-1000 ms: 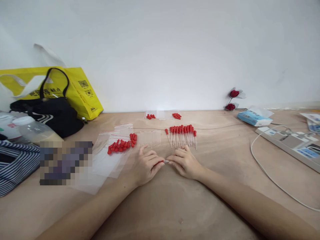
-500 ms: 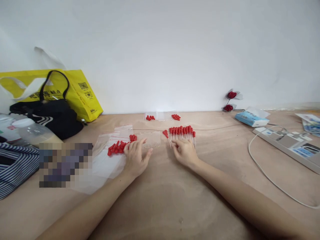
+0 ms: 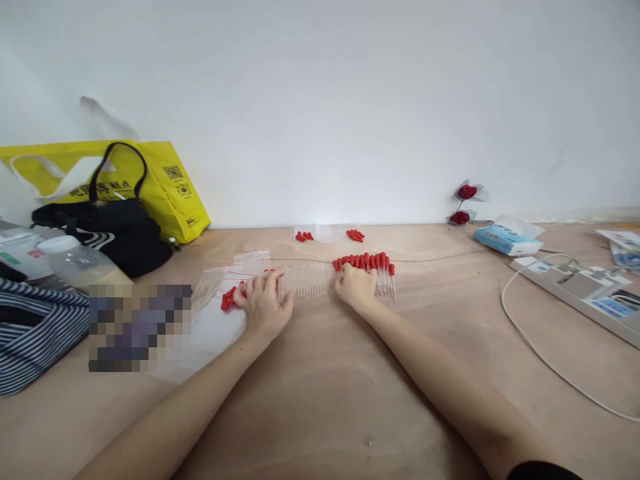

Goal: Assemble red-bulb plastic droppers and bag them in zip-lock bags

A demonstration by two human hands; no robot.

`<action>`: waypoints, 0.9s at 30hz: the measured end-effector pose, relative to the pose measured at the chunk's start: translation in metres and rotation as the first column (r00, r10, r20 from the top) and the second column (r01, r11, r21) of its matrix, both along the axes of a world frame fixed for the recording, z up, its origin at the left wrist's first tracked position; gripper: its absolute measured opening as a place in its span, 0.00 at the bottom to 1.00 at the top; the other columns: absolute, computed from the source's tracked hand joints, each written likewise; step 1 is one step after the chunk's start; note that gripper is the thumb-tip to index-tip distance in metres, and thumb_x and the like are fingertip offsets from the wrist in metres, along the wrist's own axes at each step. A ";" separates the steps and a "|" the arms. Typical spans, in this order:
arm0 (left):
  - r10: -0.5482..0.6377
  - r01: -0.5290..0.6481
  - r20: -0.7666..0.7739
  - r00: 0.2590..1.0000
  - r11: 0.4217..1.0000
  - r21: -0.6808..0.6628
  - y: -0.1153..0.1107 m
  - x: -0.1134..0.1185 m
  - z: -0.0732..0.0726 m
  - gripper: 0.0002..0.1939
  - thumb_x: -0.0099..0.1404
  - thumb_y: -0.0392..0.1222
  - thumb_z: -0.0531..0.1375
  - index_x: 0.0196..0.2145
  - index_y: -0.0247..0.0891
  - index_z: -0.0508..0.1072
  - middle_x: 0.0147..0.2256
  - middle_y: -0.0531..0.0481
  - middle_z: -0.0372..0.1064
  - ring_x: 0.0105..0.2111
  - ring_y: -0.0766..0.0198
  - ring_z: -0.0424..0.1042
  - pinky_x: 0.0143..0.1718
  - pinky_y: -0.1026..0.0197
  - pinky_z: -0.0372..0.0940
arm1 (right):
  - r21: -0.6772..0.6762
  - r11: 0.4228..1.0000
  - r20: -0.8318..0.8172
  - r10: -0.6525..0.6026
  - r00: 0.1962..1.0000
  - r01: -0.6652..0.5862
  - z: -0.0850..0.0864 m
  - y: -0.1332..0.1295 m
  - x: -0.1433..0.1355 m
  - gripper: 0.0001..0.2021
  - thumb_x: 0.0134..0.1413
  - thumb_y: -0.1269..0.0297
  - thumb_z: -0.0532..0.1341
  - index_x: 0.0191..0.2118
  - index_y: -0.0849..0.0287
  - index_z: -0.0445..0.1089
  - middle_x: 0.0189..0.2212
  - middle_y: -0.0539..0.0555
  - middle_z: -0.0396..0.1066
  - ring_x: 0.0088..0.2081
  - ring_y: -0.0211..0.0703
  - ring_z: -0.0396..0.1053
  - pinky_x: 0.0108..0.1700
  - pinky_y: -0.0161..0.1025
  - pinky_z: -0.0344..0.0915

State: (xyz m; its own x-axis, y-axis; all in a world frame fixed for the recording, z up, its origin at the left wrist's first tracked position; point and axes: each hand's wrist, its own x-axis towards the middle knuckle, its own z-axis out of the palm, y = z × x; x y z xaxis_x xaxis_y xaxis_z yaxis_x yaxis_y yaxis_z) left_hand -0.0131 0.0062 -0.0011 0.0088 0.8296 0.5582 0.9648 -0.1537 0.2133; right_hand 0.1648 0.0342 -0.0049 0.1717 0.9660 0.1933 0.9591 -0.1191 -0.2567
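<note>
My left hand point(image 3: 264, 303) is spread, thumb apart, with its fingertips over a pile of red rubber bulbs point(image 3: 229, 299) on clear zip bags point(image 3: 210, 340). Just right of it lies a row of bare glass dropper tubes point(image 3: 311, 281). My right hand point(image 3: 357, 287) has its fingers curled at the left end of a row of glass droppers with red bulbs point(image 3: 383, 260). It pinches the leftmost dropper point(image 3: 337, 265), whose red bulb shows above the knuckles while the hand hides its tube.
At the back, a clear bag point(image 3: 325, 233) holds red bulbs in two clusters. A yellow bag point(image 3: 185, 200), black bag point(image 3: 130, 233) and plastic bottle point(image 3: 83, 263) stand left. A tissue pack point(image 3: 507, 239), power strip point(image 3: 565, 283) and white cable point(image 3: 520, 340) lie right.
My right hand has moved a little up and left, bringing the tilted dropper against the left end of the row. My left hand has shifted slightly over the bulbs.
</note>
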 end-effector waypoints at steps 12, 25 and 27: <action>0.106 -0.114 -0.049 0.993 0.968 -0.222 0.037 -0.040 0.014 0.17 0.52 0.58 0.55 0.31 0.44 0.72 0.43 0.41 0.62 0.47 0.44 0.56 0.46 0.36 0.44 | 0.042 0.996 0.048 0.082 0.995 -0.085 0.004 -0.003 0.005 0.12 0.49 0.64 0.50 0.37 0.61 0.67 0.32 0.59 0.72 0.36 0.47 0.68 0.41 0.45 0.45; 0.013 -0.047 -0.123 0.992 0.960 -0.275 0.041 -0.051 0.020 0.16 0.40 0.59 0.64 0.21 0.45 0.73 0.38 0.42 0.66 0.43 0.42 0.60 0.43 0.34 0.46 | -0.127 0.990 -0.010 0.060 0.998 -0.061 0.013 0.022 -0.030 0.12 0.47 0.64 0.52 0.31 0.62 0.72 0.31 0.63 0.72 0.33 0.48 0.69 0.44 0.49 0.45; 0.002 -0.040 -0.152 0.988 0.968 -0.249 0.039 -0.049 0.022 0.15 0.40 0.58 0.64 0.19 0.45 0.73 0.36 0.43 0.67 0.42 0.42 0.61 0.43 0.33 0.46 | -0.157 0.986 -0.021 0.052 0.998 -0.054 0.013 0.026 -0.032 0.11 0.46 0.65 0.53 0.31 0.62 0.72 0.30 0.62 0.73 0.33 0.48 0.69 0.45 0.49 0.46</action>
